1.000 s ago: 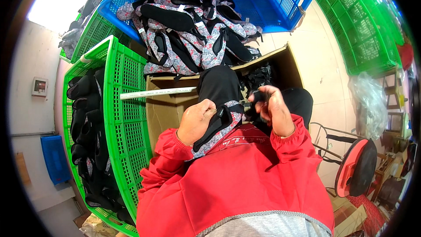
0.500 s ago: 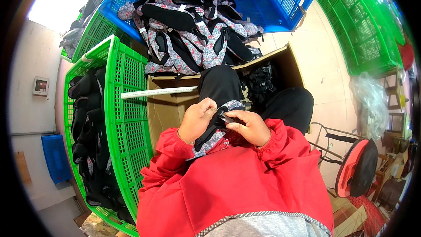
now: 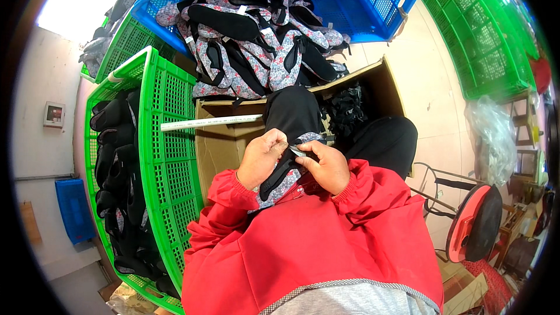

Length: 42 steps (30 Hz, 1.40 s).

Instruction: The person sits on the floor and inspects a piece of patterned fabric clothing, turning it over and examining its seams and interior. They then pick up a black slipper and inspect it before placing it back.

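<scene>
Both hands meet over the lap on a soft fabric piece, black on one face and covered in a small floral print on the other, shaped like a long narrow pad with a strap. The left hand is curled around its upper edge, fingers closed on the cloth, while the right hand pinches the same piece from the other side; a small pale bit shows between the fingertips, too small to make out. The red sleeves are smooth, slightly shiny cloth with gathered cuffs. Just beyond the hands stands an open cardboard box, its brown flaps spread, with a tangle of black straps in its right half; its left half is mostly hidden by the hands and a black-clad knee. A thin white rod lies across the box's near-left rim. Farther off, a blue plastic lattice crate holds a heap of the same floral and black pieces, spilling toward the box. To the left, a green lattice crate is stacked with black pieces, its lower end cut off by the picture's rim. More green crates stand at the far right, contents unseen.
</scene>
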Motion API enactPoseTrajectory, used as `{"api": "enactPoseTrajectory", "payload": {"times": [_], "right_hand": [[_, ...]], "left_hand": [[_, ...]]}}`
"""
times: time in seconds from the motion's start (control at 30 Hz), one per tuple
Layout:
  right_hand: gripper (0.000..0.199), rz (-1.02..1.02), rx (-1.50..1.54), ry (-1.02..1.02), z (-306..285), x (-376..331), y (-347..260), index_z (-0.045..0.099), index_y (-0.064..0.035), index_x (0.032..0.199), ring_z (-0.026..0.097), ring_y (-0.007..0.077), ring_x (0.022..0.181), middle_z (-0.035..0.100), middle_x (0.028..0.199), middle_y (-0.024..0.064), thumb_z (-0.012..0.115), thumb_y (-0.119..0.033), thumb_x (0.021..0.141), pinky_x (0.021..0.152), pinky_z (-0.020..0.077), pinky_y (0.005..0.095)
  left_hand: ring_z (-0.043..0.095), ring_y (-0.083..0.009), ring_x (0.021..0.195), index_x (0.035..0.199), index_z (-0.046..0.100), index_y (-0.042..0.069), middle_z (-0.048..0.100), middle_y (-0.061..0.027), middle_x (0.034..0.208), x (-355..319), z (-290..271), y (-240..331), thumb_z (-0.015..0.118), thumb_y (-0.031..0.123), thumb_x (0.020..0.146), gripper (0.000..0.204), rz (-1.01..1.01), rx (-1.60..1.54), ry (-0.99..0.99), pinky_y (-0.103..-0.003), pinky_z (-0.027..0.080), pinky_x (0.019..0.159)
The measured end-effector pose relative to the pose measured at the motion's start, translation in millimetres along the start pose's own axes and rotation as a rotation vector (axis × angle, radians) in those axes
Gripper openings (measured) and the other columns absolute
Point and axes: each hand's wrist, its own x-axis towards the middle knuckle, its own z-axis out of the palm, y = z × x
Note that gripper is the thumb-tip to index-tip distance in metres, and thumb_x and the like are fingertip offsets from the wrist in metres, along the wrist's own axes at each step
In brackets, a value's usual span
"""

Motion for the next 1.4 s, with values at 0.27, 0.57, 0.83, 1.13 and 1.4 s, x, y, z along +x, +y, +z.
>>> {"api": "enactPoseTrajectory", "payload": {"times": [0.27, 0.57, 0.83, 1.13, 1.4], "right_hand": [[0.024, 0.007, -0.022, 0.023, 4.4, 0.7, 5.1, 0.068, -0.0118, 0.108, 0.067, 0.0277, 0.077, 0.070, 0.087, 0.0104, 0.069, -0.023, 0.087, 0.067, 0.0491, 0.0359], [0.024, -0.017, -0.085, 0.033, 3.4, 0.9, 2.7, 0.068, -0.0140, 0.107, 0.066, 0.0290, 0.078, 0.069, 0.086, 0.0097, 0.068, -0.027, 0.087, 0.068, 0.0485, 0.0378], [0.022, -0.002, -0.064, 0.041, 4.7, 1.4, 2.5, 0.069, -0.0142, 0.105, 0.066, 0.0292, 0.074, 0.068, 0.082, 0.0101, 0.068, -0.026, 0.086, 0.063, 0.0493, 0.0378], [0.022, -0.063, 0.191, 0.020, 4.0, 1.5, 13.0, 0.067, -0.0051, 0.108, 0.068, 0.0160, 0.078, 0.070, 0.090, 0.0086, 0.069, -0.009, 0.086, 0.069, 0.0517, 0.0278], [0.038, -0.081, 0.969, 0.001, -8.9, -17.1, 46.1, 0.052, -0.0019, 0.125, 0.061, 0.0120, 0.088, 0.065, 0.106, 0.0104, 0.066, -0.004, 0.089, 0.074, 0.0484, 0.0242]], "left_hand": [[0.047, -0.0044, 0.070, 0.090, 0.056, 0.004, 0.052, 0.0033, 0.076, 0.4, 0.7, -1.4, 0.056, 0.005, 0.094, 0.004, -0.009, -0.038, 0.006, -0.021, 0.041, 0.063], [0.046, -0.0041, 0.069, 0.090, 0.056, 0.004, 0.051, 0.0039, 0.077, 0.9, 0.8, -3.3, 0.056, 0.004, 0.094, 0.004, -0.010, -0.040, -0.007, -0.020, 0.040, 0.063], [0.044, -0.0041, 0.069, 0.090, 0.056, 0.004, 0.049, 0.0045, 0.076, -0.1, 2.0, 3.0, 0.056, 0.005, 0.094, 0.005, 0.006, 0.021, 0.000, -0.021, 0.039, 0.062], [0.052, -0.0050, 0.071, 0.091, 0.058, 0.003, 0.058, 0.0015, 0.078, 2.4, 2.5, 4.5, 0.056, 0.006, 0.094, 0.004, -0.003, -0.060, 0.051, -0.021, 0.043, 0.064], [0.059, -0.0134, 0.064, 0.084, 0.064, 0.000, 0.063, -0.0069, 0.073, 29.6, 3.7, 56.6, 0.066, 0.005, 0.084, 0.006, 0.275, 0.211, 0.128, -0.027, 0.047, 0.061]]}}
